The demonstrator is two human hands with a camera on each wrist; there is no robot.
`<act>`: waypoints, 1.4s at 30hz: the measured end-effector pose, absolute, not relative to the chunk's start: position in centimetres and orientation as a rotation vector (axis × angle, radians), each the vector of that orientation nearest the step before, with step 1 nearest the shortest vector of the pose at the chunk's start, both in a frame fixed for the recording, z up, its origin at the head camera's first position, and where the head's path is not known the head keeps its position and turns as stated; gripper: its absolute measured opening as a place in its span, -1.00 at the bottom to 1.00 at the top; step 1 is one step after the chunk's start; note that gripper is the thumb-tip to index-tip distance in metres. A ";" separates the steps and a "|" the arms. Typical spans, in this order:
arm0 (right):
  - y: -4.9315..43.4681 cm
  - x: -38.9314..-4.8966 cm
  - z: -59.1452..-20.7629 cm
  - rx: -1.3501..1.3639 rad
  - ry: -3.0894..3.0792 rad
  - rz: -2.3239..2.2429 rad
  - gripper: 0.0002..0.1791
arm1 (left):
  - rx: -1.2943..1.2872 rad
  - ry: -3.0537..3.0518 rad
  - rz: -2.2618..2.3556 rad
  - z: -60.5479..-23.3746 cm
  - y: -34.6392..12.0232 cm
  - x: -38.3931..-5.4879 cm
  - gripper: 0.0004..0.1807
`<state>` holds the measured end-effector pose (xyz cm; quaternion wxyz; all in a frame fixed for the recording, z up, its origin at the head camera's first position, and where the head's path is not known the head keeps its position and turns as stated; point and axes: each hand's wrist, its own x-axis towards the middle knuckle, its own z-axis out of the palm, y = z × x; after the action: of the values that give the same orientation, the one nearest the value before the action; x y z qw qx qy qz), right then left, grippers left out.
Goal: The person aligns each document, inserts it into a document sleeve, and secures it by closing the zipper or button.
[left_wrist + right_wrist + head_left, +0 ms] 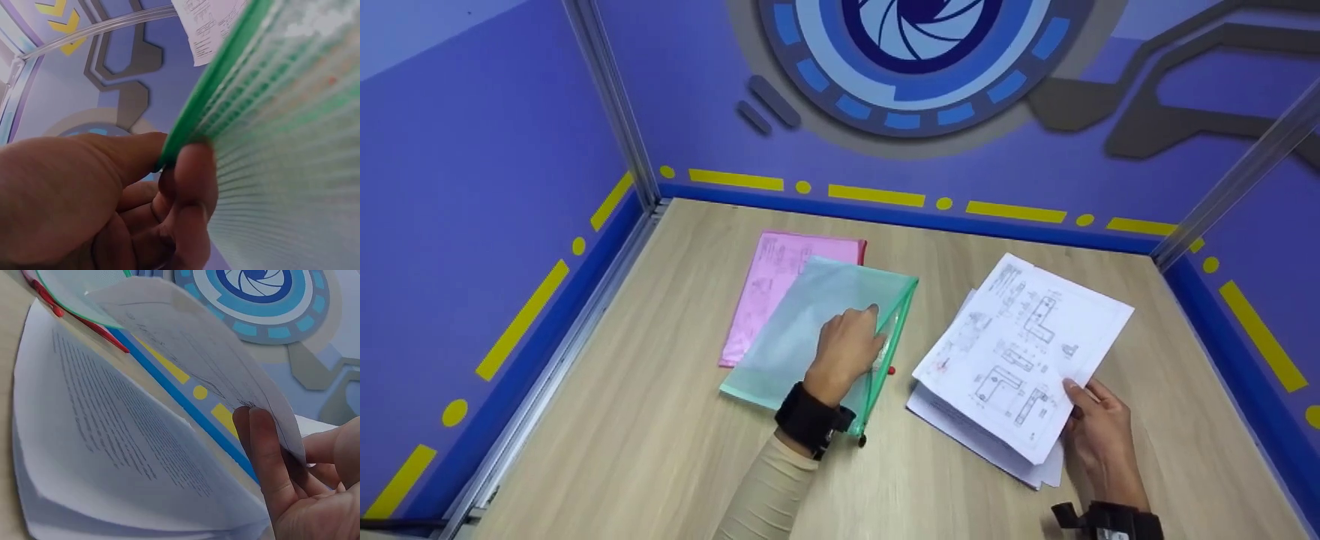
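A translucent green zip folder [802, 322] lies on the table, partly over a pink folder [757, 289] that shows a printed drawing. My left hand [846, 349] pinches the green folder along its zip edge; in the left wrist view the green edge [205, 93] passes between thumb and fingers. On the right, my right hand [1104, 435] pinches the near right edge of a printed drawing sheet [1020, 352]. That sheet is lifted off a stack of papers [975, 439]. In the right wrist view, the stack's printed text page [124, 422] lies below the raised sheet [185, 337].
The wooden table [615, 405] extends around the folders and papers. Blue-purple panels [495, 187] with yellow marks and metal corner posts [619, 112] enclose its back and sides. A small red zip pull [892, 370] pokes out beside the green folder.
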<state>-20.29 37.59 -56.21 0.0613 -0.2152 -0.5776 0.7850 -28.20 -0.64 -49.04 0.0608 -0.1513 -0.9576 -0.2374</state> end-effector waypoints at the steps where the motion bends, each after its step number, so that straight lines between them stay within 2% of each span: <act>1: 37.3 -20.2 -56.2 -0.645 -1.751 2.379 -0.81 | -0.458 -2.897 -0.718 -49.2 -0.5 -28.3 -0.69; 8: 35.0 -20.2 -56.0 -0.655 -1.806 2.381 -0.82 | -0.453 -2.875 -0.733 -50.2 0.0 -28.7 -0.72; 19: 32.1 -20.4 -56.8 -0.607 -1.935 2.382 -0.76 | -0.437 -2.893 -0.758 -50.0 0.2 -28.9 -0.60; 26: 31.3 -20.4 -57.1 -0.572 -2.055 2.367 -0.50 | -0.426 -2.891 -0.798 -50.2 0.2 -28.8 -0.55; 38: 31.0 -20.5 -57.3 -0.490 -2.183 2.360 -0.50 | -0.438 -2.879 -0.812 -50.1 0.3 -28.7 -0.55; 42: 30.9 -20.4 -57.4 -0.523 -2.170 2.377 -0.51 | -0.487 -2.897 -0.732 -50.1 0.5 -28.5 -0.61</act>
<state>-20.43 30.92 -57.41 -0.0594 -0.1602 -0.6642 0.7277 -28.48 0.47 -50.11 0.0571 -0.1607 -0.9554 -0.2413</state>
